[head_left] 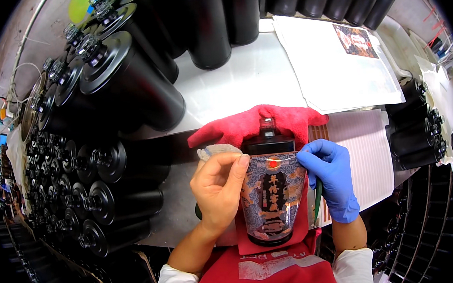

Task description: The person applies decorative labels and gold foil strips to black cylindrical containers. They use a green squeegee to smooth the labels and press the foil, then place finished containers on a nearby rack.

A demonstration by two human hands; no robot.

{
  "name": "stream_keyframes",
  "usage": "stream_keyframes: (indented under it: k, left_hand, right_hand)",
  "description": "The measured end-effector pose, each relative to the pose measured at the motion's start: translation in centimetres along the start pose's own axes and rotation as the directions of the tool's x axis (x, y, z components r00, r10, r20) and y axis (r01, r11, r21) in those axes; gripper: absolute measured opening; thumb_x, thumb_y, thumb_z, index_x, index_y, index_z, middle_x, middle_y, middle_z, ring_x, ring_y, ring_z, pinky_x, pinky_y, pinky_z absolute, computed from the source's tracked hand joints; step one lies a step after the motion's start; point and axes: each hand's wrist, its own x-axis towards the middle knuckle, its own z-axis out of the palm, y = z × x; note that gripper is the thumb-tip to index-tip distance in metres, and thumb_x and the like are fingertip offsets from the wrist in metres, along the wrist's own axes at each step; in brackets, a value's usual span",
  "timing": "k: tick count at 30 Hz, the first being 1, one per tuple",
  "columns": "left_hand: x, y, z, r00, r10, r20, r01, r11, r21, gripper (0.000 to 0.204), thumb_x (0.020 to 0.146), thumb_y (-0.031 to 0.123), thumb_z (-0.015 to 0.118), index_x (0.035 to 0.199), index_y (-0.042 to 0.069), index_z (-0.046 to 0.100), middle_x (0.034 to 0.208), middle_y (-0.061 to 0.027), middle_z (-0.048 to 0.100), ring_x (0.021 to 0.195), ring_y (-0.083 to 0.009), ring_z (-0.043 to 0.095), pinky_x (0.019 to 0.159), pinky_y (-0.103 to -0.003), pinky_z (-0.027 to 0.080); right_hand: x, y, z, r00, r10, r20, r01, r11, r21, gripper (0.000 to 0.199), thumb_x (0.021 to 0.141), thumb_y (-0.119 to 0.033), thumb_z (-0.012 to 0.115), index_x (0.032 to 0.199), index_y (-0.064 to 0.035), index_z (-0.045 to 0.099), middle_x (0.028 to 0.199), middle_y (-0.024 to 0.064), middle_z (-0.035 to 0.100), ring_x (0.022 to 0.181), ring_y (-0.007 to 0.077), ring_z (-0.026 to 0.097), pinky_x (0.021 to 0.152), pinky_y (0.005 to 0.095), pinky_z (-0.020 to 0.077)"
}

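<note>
A black bottle (269,144) with a clear glass neck lies on a red cloth (220,131) in front of me, its neck pointing away. Over its body is a patterned label film (271,202), grey-blue and orange with a red dot near the top and dark lettering down the middle. My bare left hand (217,187) pinches the film's upper left corner between thumb and forefinger. At the upper right corner, my right hand (331,173) in a blue glove pinches the film's edge. A thin green strip (318,201) shows beneath the right hand; what it belongs to is hidden.
Large black bottles (131,80) stand on the white shelf (242,71) ahead. Several more black bottles (106,201) lie stacked at the left, others (420,137) at the right. White sheets (333,74) cover the shelf's right part, above a striped stack of sheets (369,157).
</note>
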Motion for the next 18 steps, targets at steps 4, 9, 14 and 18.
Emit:
stream_keyframes:
  k: [4, 9, 14, 18]
  left_hand:
    - [0.4, -0.9, 0.1, 1.000, 0.006, 0.004, -0.006, 1.000, 0.010, 0.008, 0.085, 0.004, 0.064, 0.087, -0.003, 0.062, 0.073, -0.0020, 0.061, 0.061, -0.0042, 0.054, 0.052, -0.017, 0.042]
    - [0.5, -0.8, 0.3, 1.000, 0.023, 0.012, -0.023, 1.000, 0.012, 0.008, 0.085, 0.004, 0.063, 0.089, -0.003, 0.062, 0.074, -0.0023, 0.061, 0.061, -0.0044, 0.054, 0.051, -0.018, 0.043]
    - [0.5, -0.9, -0.3, 0.998, 0.010, 0.056, -0.011, 1.000, 0.013, 0.008, 0.086, 0.004, 0.062, 0.088, -0.004, 0.061, 0.077, -0.0036, 0.062, 0.060, -0.0068, 0.056, 0.051, -0.020, 0.045]
    - [-1.3, -0.9, -2.5, 0.952, -0.236, 0.194, 0.261, 0.958, -0.115, 0.012, 0.086, 0.006, 0.063, 0.091, -0.005, 0.060, 0.078, -0.0049, 0.061, 0.068, -0.0093, 0.057, 0.059, -0.021, 0.047]
  right_hand:
    - [0.3, 0.3, 0.0, 1.000, 0.004, -0.010, -0.004, 1.000, 0.015, 0.013, 0.078, -0.012, 0.069, 0.081, -0.0006, 0.065, 0.065, 0.0002, 0.059, 0.047, 0.0016, 0.047, 0.041, 0.0164, 0.0357]
    - [0.6, 0.6, -0.1, 1.000, 0.003, -0.008, -0.003, 1.000, 0.016, 0.014, 0.078, -0.013, 0.069, 0.082, -0.0009, 0.064, 0.065, -0.0003, 0.059, 0.047, 0.0017, 0.047, 0.041, 0.0166, 0.0362]
    - [0.4, 0.9, -0.3, 0.999, 0.019, 0.031, -0.020, 0.999, 0.027, 0.015, 0.080, -0.014, 0.068, 0.085, -0.0010, 0.063, 0.069, 0.0005, 0.060, 0.048, 0.0030, 0.048, 0.042, 0.0171, 0.0373]
    - [-0.9, 1.4, -0.9, 0.995, 0.042, 0.093, -0.045, 0.999, 0.026, 0.015, 0.081, -0.012, 0.066, 0.090, -0.0007, 0.061, 0.070, 0.0013, 0.059, 0.049, 0.0044, 0.049, 0.043, 0.0172, 0.0379]
